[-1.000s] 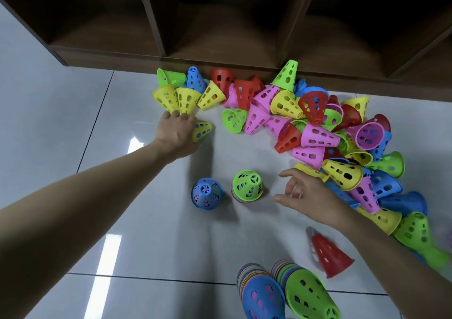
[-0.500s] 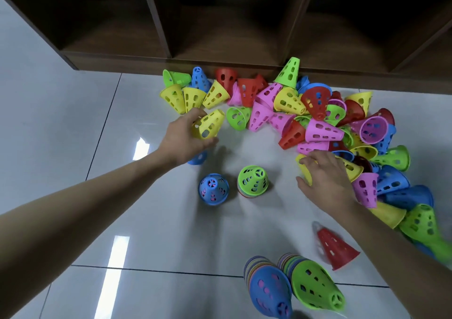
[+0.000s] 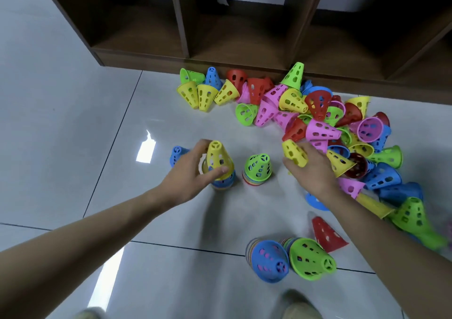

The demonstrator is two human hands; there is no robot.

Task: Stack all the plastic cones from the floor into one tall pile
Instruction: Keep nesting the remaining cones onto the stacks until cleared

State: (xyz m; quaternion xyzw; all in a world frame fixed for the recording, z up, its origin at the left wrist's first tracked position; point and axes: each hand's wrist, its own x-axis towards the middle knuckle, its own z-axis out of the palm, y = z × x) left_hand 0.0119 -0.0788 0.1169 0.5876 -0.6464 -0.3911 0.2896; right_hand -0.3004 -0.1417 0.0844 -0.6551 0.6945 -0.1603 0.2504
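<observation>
On the grey tiled floor, in front of a dark wooden shelf unit, a loose heap of perforated plastic cones in yellow, green, blue, red and pink spreads from the shelf base toward the right edge of view.

Left hand: fingers and thumb curled round a yellow cone, tip up, which sits over a short upright stack with a blue cone showing beneath it. Cannot tell whether the yellow cone is fully seated. A lone blue cone stands just behind the left hand, partly hidden by it.

Right hand: fingers curled round a second yellow cone, tip pointing up and left, at the near edge of the heap.

Between the two hands stands a second short stack topped by a green cone, upright, touched by neither hand.

Nearer the person, two longer stacks lie close together, one ending in a blue cone, the other in a green cone. A single red cone lies just behind them.

Two shoe tips show at the bottom edge.
</observation>
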